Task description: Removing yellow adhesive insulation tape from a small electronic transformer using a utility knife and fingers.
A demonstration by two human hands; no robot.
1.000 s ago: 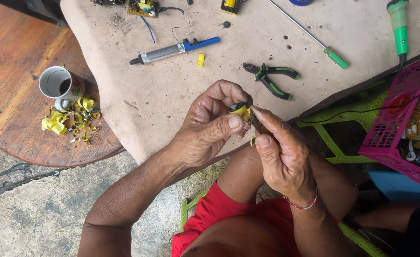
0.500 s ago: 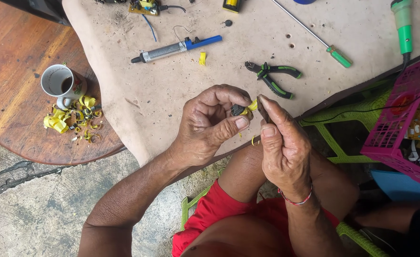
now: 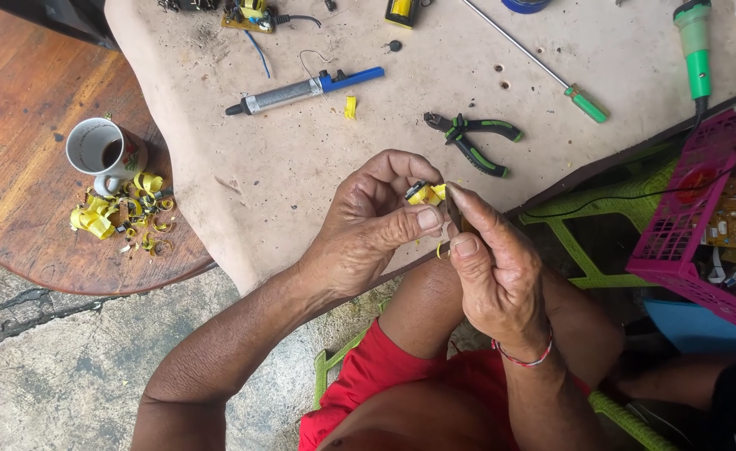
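Note:
My left hand point(image 3: 368, 230) pinches a small part wrapped in yellow tape point(image 3: 425, 194) between thumb and fingers, just above the near edge of the work table point(image 3: 259, 179). My right hand point(image 3: 493, 267) meets it from the right, thumb and forefinger closed on the same part or on a strip of its yellow tape; which one is hidden. A curl of yellow tape point(image 3: 441, 249) hangs below the fingers. Both hands hover over my knee.
On the table lie green-handled pliers point(image 3: 470, 139), a blue and silver desoldering pump point(image 3: 301, 90), a green-handled screwdriver point(image 3: 551, 75), a green soldering iron point(image 3: 695, 42) and a yellow scrap point(image 3: 350, 106). A round wooden table point(image 3: 25, 192) holds a mug point(image 3: 101, 149) and yellow tape curls point(image 3: 121, 213). A pink basket point(image 3: 702, 217) stands right.
The hands have shifted slightly while working the yellow-taped part; the fingers of the right hand have closed in nearer the left thumb. Nothing on the tables moved.

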